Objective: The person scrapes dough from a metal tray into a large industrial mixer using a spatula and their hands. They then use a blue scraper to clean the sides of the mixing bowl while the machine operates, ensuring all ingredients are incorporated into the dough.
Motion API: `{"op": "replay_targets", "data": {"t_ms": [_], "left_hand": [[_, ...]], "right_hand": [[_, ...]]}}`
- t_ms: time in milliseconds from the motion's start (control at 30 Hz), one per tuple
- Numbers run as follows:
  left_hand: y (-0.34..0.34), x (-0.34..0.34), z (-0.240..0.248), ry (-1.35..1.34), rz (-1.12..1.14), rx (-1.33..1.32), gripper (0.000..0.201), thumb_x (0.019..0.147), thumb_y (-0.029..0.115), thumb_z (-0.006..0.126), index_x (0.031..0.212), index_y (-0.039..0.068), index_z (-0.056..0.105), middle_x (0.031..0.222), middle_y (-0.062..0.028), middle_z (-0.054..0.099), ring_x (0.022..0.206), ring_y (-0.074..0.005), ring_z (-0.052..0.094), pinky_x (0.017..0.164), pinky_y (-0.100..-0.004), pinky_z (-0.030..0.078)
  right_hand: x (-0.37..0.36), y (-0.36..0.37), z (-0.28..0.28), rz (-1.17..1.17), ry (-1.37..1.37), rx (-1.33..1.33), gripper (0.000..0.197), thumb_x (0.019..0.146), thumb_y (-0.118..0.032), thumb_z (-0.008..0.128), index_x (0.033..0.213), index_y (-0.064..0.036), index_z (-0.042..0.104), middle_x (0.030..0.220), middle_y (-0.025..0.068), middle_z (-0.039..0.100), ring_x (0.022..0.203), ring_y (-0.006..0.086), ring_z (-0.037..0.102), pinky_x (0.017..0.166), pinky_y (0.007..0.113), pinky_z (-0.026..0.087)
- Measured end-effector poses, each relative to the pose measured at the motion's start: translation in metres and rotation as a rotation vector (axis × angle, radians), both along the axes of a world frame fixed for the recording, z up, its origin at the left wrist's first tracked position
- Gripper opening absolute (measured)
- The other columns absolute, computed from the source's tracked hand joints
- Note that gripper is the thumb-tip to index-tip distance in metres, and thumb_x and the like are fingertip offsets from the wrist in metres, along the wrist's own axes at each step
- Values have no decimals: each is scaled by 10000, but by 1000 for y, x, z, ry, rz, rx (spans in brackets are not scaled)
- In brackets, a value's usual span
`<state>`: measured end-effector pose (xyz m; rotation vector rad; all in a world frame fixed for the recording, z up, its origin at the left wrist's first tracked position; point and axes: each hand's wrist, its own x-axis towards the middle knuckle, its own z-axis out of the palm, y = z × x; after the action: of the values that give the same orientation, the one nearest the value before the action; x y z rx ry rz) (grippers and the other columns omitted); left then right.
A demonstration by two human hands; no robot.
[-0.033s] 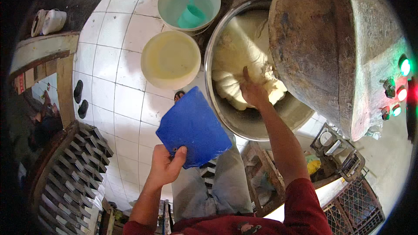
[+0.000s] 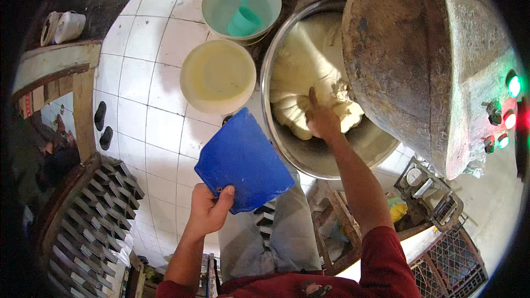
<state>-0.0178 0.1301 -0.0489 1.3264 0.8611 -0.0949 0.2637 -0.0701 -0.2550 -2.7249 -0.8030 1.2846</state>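
My left hand (image 2: 212,208) is closed around one corner of a flat blue plastic dough scraper (image 2: 243,163), thumb on top. The scraper is held up over my legs, left of a large round metal mixing bowl (image 2: 267,94). A big pale mass of dough (image 2: 306,58) fills much of the bowl, ragged and folded at its near side. My right hand (image 2: 323,121) reaches into the bowl and touches the near part of the dough. Its index finger stretches forward along the surface; the other fingers are partly hidden. It grips nothing that I can see.
A bulky worn mixer body (image 2: 403,38) with lit buttons overhangs the bowl's right side. To the bowl's left stand a tub of yellowish liquid (image 2: 218,74) and a water tub (image 2: 212,0) with a green dipper (image 2: 244,21). Crates (image 2: 450,259) lie at lower right, a slatted rack (image 2: 88,226) at left.
The blue scraper has tilted very slightly up and to the left in my left hand. My right hand stays almost in place on the dough.
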Motion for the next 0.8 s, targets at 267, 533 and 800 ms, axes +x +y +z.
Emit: {"op": "replay_targets", "data": {"t_ms": [267,533,800], "left_hand": [[15,-30,-8,-51,95,34,162,972,156,587,882,28,629,716,26,592,648,-73,488,567,-280,400],[21,-20,17,-123,-73,-272,354,909,78,649,1248,-15,605,1203,-93,626,1086,-167,570,959,-339,458],[9,-22,24,-54,-192,-233,359,883,88,682,1227,-4,634,1198,-142,648,1104,-223,614,976,-359,460]], "right_hand": [[-55,3,145,54,203,727,578,828,-116,673,1394,-67,562,1057,152,659,836,292,666,740,375,564],[-49,10,195,643,351,625,883,744,-105,694,1495,-474,412,1001,76,598,808,272,644,705,404,559],[-38,29,164,653,167,683,804,707,-112,717,1446,-366,525,938,41,600,714,240,645,615,374,550]]}}
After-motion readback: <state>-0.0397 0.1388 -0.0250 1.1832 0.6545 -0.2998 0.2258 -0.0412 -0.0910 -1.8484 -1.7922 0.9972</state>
